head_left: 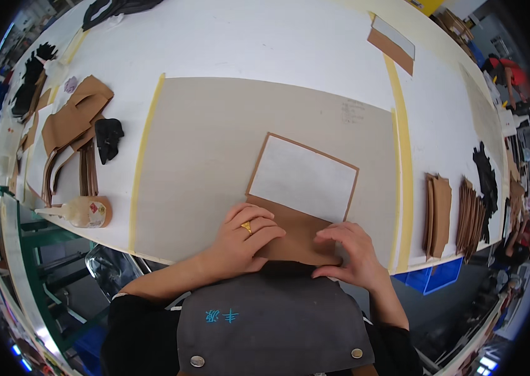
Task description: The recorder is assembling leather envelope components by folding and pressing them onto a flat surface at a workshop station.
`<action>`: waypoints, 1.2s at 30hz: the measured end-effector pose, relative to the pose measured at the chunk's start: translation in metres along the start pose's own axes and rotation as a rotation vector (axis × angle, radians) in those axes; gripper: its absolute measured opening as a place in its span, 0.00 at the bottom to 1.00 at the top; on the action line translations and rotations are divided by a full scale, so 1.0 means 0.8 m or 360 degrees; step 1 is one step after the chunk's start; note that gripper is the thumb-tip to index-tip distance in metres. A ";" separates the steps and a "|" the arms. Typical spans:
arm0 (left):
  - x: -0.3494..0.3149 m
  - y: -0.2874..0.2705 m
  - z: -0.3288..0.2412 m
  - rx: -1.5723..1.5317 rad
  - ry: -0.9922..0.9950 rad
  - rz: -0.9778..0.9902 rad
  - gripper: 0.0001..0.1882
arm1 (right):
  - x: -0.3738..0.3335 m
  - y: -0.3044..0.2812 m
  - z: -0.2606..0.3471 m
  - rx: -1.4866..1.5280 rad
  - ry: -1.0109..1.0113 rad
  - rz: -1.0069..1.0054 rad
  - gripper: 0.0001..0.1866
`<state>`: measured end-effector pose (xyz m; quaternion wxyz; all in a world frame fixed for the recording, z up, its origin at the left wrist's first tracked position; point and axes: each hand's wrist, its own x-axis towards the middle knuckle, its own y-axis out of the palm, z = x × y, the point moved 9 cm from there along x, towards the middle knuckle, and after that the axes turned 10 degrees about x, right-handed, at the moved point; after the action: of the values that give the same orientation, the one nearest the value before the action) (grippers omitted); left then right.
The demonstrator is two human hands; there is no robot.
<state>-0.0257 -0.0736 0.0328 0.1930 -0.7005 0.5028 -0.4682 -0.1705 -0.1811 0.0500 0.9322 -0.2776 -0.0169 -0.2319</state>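
Note:
A brown leather-like panel with a white rectangle on its upper part (305, 177) lies tilted on the grey work mat (202, 138). Its bare brown part (302, 233) reaches toward me at the table's near edge. My left hand (245, 241), with a gold ring on one finger, grips the left side of that brown part, fingers curled over it. At the right side, my right hand (354, 254) is bent around the brown part, thumb nearer to me and fingers on top. The panel's nearest edge is partly hidden by my hands and the dark apron.
To the left are stacked brown pieces (74, 119), a black bundle (109, 139) and a glue-type bottle (86, 212) lying down. Brown stacks (438, 213) stand at right, above a blue bin (431, 278). Another brown-and-white panel (393, 42) lies at the far right.

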 end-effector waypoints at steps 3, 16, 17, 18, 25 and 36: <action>-0.008 0.006 -0.010 -0.0065 -0.0040 0.0012 0.23 | -0.031 -0.002 -0.001 -0.0136 0.0026 -0.0036 0.17; -0.008 -0.005 0.048 -0.0637 -0.0863 0.0226 0.05 | -0.060 -0.029 -0.056 0.0512 0.0515 -0.0594 0.17; -0.003 -0.001 0.055 -0.0634 -0.0962 0.0213 0.07 | -0.056 -0.037 -0.058 0.0530 0.0535 -0.0739 0.22; -0.001 0.002 0.061 -0.0630 -0.1060 0.0201 0.09 | -0.051 -0.040 -0.055 0.0250 0.0378 -0.0697 0.30; -0.004 0.011 0.079 -0.0517 -0.1133 -0.0132 0.14 | -0.036 -0.036 -0.064 -0.0216 0.0262 -0.0713 0.17; 0.002 0.008 0.070 -0.0200 -0.0877 -0.0085 0.13 | -0.034 -0.041 -0.077 -0.0195 0.0451 -0.0713 0.08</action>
<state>0.0188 -0.0891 0.0019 0.2661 -0.8250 0.4408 -0.2329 -0.2153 -0.2263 0.0100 0.8322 -0.2875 0.0670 -0.4693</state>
